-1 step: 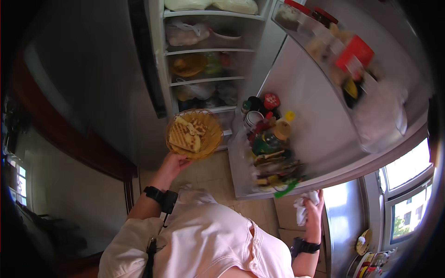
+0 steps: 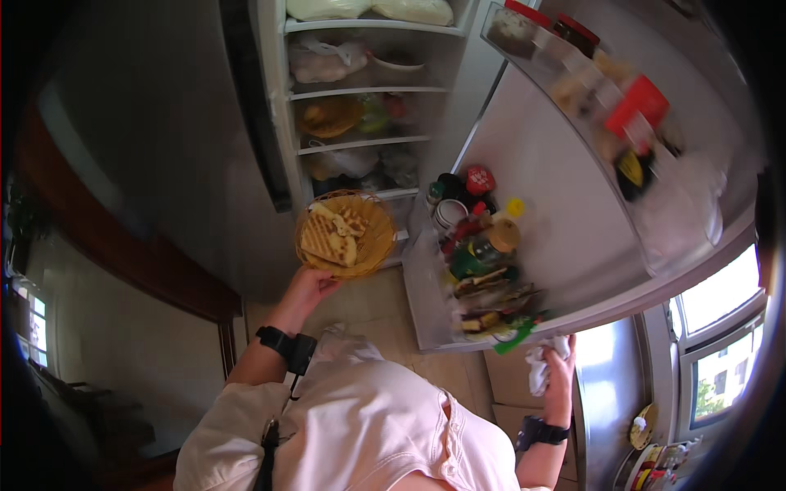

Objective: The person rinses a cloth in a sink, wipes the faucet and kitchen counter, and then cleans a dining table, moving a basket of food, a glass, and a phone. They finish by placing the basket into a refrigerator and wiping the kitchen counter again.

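My left hand [image 2: 313, 286] grips the near rim of a round wicker basket [image 2: 378, 245], held out in front of the fridge shelves. Grill-marked pieces of flat bread [image 2: 329, 241] lie in the basket. Over on the right, my right hand [image 2: 562, 368] is closed around a crumpled white cloth or tissue [image 2: 538, 372], at the lower edge of the open fridge door [image 2: 565, 237]. Whether that hand also touches the door cannot be made out.
Fridge shelves [image 2: 368, 92] hold bags and another basket [image 2: 332, 119]. Jars, bottles and packets fill the lower door rack [image 2: 426, 307]; a red packet [image 2: 637, 106] sits in the upper one. A steel counter [image 2: 610, 393] stands right, a dark wooden door frame [image 2: 123, 245] left.
The fridge door and the things in its racks have shifted slightly to the right. Both hands keep their hold, almost in the same places.
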Available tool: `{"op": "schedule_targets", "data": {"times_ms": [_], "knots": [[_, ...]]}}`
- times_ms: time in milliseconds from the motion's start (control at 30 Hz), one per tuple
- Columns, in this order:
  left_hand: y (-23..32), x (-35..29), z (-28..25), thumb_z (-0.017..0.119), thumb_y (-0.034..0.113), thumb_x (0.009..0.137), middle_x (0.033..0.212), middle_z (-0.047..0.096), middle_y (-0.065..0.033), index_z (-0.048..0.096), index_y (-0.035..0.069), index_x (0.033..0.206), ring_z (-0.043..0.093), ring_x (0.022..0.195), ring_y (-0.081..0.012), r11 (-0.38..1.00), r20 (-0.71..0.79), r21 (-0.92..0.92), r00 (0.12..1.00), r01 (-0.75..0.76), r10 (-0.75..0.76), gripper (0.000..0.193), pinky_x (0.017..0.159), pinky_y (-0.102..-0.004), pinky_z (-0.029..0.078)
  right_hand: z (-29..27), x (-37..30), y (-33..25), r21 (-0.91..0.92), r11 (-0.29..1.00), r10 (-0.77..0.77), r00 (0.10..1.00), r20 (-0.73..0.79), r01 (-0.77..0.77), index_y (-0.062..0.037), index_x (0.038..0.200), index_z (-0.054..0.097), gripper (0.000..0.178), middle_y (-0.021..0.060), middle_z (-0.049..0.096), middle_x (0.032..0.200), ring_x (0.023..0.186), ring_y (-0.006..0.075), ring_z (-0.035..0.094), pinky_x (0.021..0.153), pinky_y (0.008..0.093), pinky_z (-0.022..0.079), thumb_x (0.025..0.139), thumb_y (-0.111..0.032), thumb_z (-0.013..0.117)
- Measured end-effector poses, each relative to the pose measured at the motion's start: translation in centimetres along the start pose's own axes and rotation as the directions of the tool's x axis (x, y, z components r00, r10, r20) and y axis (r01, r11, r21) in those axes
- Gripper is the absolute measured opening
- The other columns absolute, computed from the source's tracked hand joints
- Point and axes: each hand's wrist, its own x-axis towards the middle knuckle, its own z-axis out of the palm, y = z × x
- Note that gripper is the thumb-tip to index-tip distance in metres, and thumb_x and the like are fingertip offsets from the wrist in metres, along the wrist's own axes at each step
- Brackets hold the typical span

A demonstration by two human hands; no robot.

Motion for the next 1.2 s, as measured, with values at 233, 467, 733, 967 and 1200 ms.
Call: {"op": "schedule_targets", "data": {"times_ms": [233, 467, 733, 967, 1200], "knots": [[-2.1, 4.2, -0.7, 0.054, 0.003, 0.088, 0.117, 0.062, -0.0143, 0.053, -0.004, 0.122, 0.064, 0.101, -0.0233, 0.985, 0.030, -0.079, 0.988, -0.151, 0.154, 0.035, 0.091, -0.0366, 0.054, -8.5, 0.0, 6.5, -0.117, 0.989, -0.103, 0.988, -0.115, 0.089, -0.0073, 0.133, 0.048, 0.050, 0.0061, 0.063, 0.110, 0.089, 0.0165, 0.061, 0.075, 0.0302, 0.051, 0.084, -0.006, 0.058], [-2.8, 15.4, -0.8, 0.050, 0.002, 0.090, 0.113, 0.063, -0.0197, 0.052, -0.009, 0.118, 0.066, 0.099, -0.0275, 0.870, -0.051, -0.254, 0.904, -0.423, 0.424, 0.030, 0.091, -0.0377, 0.056, -18.5, 5.9, 19.7, 0.082, 0.994, -0.051, 0.972, -0.231, 0.072, -0.0053, 0.114, 0.061, 0.028, 0.0035, 0.066, 0.096, 0.083, 0.0162, 0.063, 0.076, 0.0313, 0.052, 0.089, -0.016, 0.059], [1.9, 26.6, -4.5, 0.051, -0.002, 0.091, 0.112, 0.061, -0.0177, 0.051, -0.006, 0.115, 0.063, 0.102, -0.0278, 0.705, -0.195, -0.450, 0.830, -0.549, 0.522, 0.024, 0.090, -0.0370, 0.057, -18.2, 6.5, 24.4, 0.132, 0.990, 0.003, 0.919, -0.395, 0.054, -0.0071, 0.097, 0.064, 0.017, 0.0032, 0.065, 0.088, 0.078, 0.0146, 0.062, 0.069, 0.0290, 0.051, 0.087, -0.021, 0.061], [4.6, 31.9, -5.4, 0.062, 0.012, 0.094, 0.115, 0.059, -0.0147, 0.050, -0.002, 0.120, 0.061, 0.104, -0.0267, 0.762, -0.301, -0.338, 0.830, -0.553, 0.469, 0.032, 0.092, -0.0362, 0.055, -15.4, 7.7, 20.4, 0.070, 0.997, -0.003, 0.937, -0.350, 0.029, -0.0072, 0.096, 0.063, 0.014, 0.0021, 0.063, 0.088, 0.077, 0.0130, 0.060, 0.069, 0.0278, 0.049, 0.087, -0.017, 0.060], [2.3, 28.8, -5.8, 0.066, 0.012, 0.091, 0.120, 0.057, -0.0126, 0.049, 0.001, 0.124, 0.059, 0.108, -0.0262, 0.736, -0.281, -0.350, 0.815, -0.579, 0.507, 0.039, 0.093, -0.0383, 0.052, -15.0, 7.1, 20.4, -0.027, 0.999, -0.025, 0.964, -0.264, 0.018, -0.0075, 0.096, 0.062, 0.013, 0.0019, 0.063, 0.089, 0.078, 0.0127, 0.059, 0.069, 0.0276, 0.049, 0.087, -0.016, 0.059]]}}
